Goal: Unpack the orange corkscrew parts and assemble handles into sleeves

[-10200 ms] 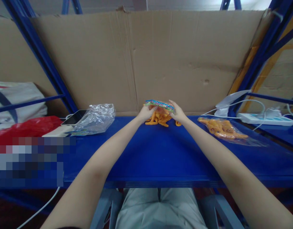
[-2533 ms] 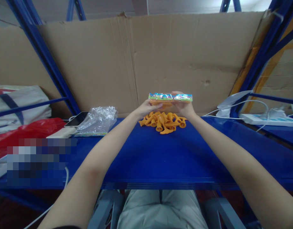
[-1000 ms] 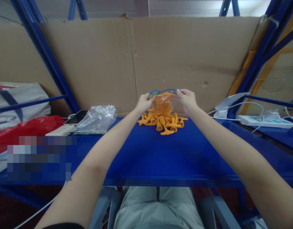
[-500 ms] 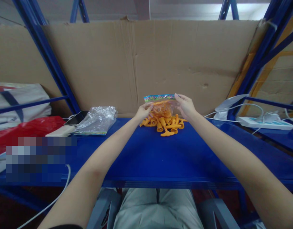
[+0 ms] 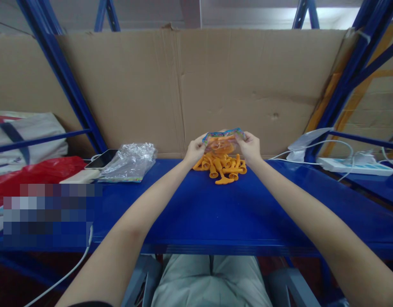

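Note:
Between my hands hangs a clear plastic bag [image 5: 222, 146] with a colourful printed header and orange plastic pieces inside. My left hand [image 5: 195, 151] pinches its left edge, and my right hand [image 5: 250, 147] grips the upper right corner. Just below and in front of the bag lies a pile of orange plastic pieces [image 5: 225, 168], horn-shaped with flared cup ends, on the blue shelf [image 5: 215, 213]. The bag and my fingers hide the back of the pile.
To the left lie empty clear bags [image 5: 129, 162], a dark phone [image 5: 102, 158], a white block [image 5: 80, 175] and a red plastic bag [image 5: 39, 172]. A white power strip [image 5: 356, 165] with cables sits at right. Cardboard [image 5: 231, 85] stands behind; blue posts [image 5: 350, 81] flank it.
Ten seconds ago a filled bag lay on the shelf at right; it is gone, and the loose pile looks larger. In the last second the held bag's header has shifted and bent between my hands.

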Available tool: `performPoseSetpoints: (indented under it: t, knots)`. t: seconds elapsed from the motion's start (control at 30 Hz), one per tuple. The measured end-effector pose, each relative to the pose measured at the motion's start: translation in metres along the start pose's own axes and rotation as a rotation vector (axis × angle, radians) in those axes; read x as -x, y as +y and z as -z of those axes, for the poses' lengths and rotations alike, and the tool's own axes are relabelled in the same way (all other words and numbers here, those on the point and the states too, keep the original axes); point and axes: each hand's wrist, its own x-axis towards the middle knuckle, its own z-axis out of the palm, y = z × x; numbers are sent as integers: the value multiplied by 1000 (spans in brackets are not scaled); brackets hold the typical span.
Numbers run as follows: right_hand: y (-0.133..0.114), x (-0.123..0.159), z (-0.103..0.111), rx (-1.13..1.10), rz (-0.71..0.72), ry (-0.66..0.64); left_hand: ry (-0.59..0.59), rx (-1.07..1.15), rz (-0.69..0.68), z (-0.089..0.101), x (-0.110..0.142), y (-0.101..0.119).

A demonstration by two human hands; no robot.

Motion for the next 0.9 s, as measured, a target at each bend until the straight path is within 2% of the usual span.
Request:
performPoseSetpoints:
  t: [0.07,0.17,0.23,0.33,0.43,0.53,0.73,0.8,0.9]
  knots:
    - [-1,1,7,71,-23,-8,-67,-74,3,2,4,6]
    - [-5,3,17,187,-126,-29,-149,-217,153,3,11,21]
    - [-9,2,19,194,-171,-26,-154,-251,219,2,12,30]
    - [-18,-1,14,117,-237,10,-146,-183,254,-1,8,38]
    - [-24,-5,7,49,-265,40,-126,-146,224,-2,-2,36]
    - [-26,-10,2,24,-204,58,-104,-184,73,1,-11,30]
    - [-22,-20,-1,172,-8,41,-194,-249,-118,6,-13,34]
    - [-23,-21,-1,220,73,40,-194,-237,-144,7,-10,37]
    - [-28,-21,0,251,119,17,-246,-268,-83,7,-6,39]
